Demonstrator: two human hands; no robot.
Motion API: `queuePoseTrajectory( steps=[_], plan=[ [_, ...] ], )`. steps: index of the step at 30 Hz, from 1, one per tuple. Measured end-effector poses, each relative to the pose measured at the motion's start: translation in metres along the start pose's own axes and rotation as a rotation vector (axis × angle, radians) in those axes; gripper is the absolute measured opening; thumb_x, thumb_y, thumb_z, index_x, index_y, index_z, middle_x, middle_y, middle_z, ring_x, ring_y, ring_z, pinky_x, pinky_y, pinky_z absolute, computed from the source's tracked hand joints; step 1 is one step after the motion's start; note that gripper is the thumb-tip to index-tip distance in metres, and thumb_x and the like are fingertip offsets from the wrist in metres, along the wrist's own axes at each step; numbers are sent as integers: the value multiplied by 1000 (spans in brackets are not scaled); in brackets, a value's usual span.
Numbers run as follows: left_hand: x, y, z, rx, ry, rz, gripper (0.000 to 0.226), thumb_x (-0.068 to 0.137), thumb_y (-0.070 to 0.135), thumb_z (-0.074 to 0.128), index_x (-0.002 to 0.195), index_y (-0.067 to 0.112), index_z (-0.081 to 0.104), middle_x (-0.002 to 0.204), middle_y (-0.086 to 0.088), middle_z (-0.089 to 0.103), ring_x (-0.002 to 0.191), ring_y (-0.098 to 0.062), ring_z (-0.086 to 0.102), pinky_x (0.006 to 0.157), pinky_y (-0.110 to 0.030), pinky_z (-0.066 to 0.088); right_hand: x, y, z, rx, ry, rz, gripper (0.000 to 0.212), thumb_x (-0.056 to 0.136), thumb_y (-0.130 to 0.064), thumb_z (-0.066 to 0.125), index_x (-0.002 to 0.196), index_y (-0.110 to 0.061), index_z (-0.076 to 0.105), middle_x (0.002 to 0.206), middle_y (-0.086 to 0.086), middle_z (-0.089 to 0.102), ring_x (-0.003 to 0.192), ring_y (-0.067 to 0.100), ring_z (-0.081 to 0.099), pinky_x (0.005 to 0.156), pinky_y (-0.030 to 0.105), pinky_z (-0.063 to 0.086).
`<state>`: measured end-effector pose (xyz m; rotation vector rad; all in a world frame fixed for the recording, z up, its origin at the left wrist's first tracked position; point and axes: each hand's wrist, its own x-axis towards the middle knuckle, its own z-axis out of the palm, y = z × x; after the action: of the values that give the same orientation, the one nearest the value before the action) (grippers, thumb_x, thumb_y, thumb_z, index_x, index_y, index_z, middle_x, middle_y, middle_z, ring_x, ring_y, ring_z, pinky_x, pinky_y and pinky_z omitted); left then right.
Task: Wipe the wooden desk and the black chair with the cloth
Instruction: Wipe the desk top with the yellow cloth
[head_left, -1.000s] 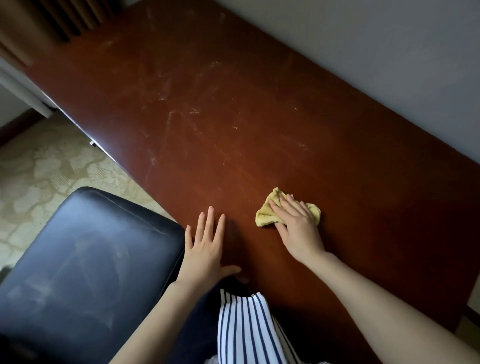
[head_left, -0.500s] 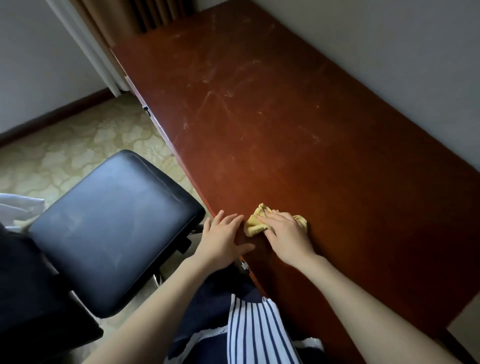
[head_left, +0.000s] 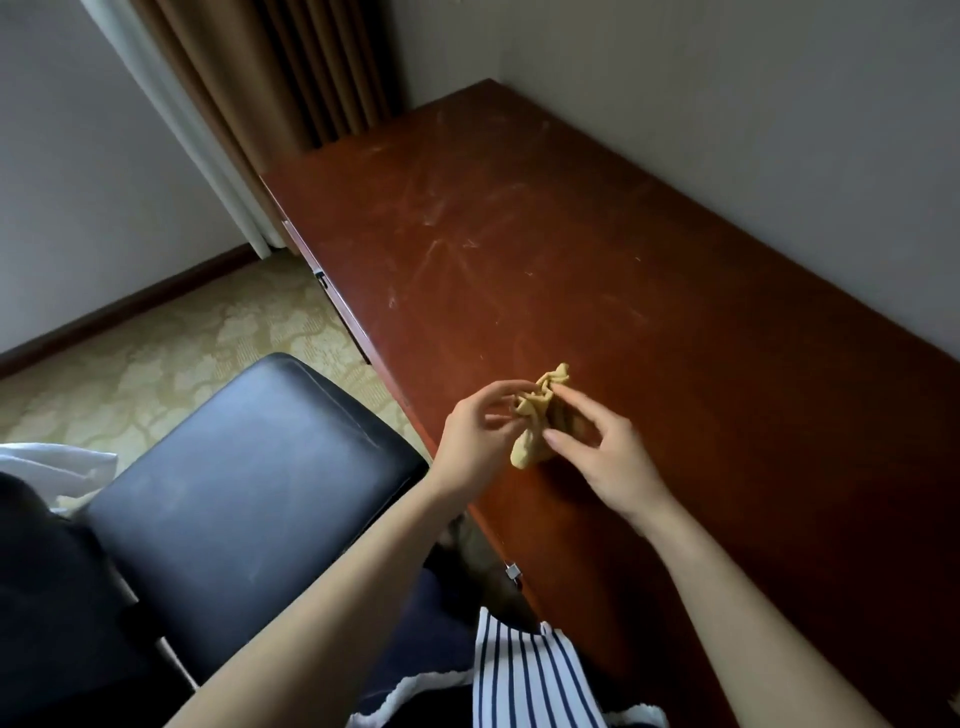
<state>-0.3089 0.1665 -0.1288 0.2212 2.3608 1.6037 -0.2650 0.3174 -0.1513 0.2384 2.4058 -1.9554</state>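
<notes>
**Cloth held in both hands over the table's near edge**

Grip: the left hand pinches one bunched end of the yellow cloth between thumb and fingertips. The right hand curves thumb and fingers round the other side. Its fingers are motion-blurred, so how firm that hold is cannot be read. The cloth is crumpled into a small wad, its lower lobe hanging free between the hands.

Position: the wad sits over the near part of the table, close to the front edge. Whether it touches the wood I cannot tell.

Surroundings: pale streaks and specks mark the table top toward the curtain. The black chair stands just beside the front edge, on the person's left, with faint grey smears on its seat. Patterned carpet lies beyond.

Risks (judgement):
- A loose hold during regripping could drop the cloth off the edge, into the gap between chair and table.
- A tight wad meets little surface, so the far streaks could be missed or only smeared.
- Carrying table dust on the same face of the cloth could dirty the seat further.
</notes>
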Motion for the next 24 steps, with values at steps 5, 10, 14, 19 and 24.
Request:
queuePoseTrajectory(
  steps=[5,10,14,19,24],
  plan=[
    [18,10,-16,-153,-10,-67,31,92,15,60,120,26,62,107,4,63,94,-12,60,81,-26,49,17,-27,-3,56,117,-72,38,88,-8,64,121,-26,61,119,-6,64,114,6,58,99,28,46],
    [25,18,-24,-286,-11,-95,21,90,21,64,106,33,63,98,3,66,92,-15,62,83,-37,54,29,-45,-10,176,197,-98,24,88,-9,63,103,-27,68,106,-7,69,102,6,64,81,19,52],
    [25,19,-26,-284,29,-56,15,90,10,61,93,24,66,86,-5,64,85,-19,59,87,-49,52,31,-47,-12,368,192,-61,19,88,-4,62,94,-21,69,99,-4,72,96,6,66,71,14,49],
    [22,22,-36,-284,-35,33,15,92,12,59,91,26,67,83,2,64,85,-17,59,86,-50,51,31,-43,-10,446,166,-37,21,87,-2,62,99,-19,61,104,-3,70,99,8,65,76,17,50],
    [19,27,-43,-263,-227,36,12,92,21,61,92,31,68,86,5,67,87,-12,62,86,-42,52,25,-33,0,521,10,214,37,88,-31,59,124,-32,49,126,-5,57,117,11,51,94,29,40]
  ],
)
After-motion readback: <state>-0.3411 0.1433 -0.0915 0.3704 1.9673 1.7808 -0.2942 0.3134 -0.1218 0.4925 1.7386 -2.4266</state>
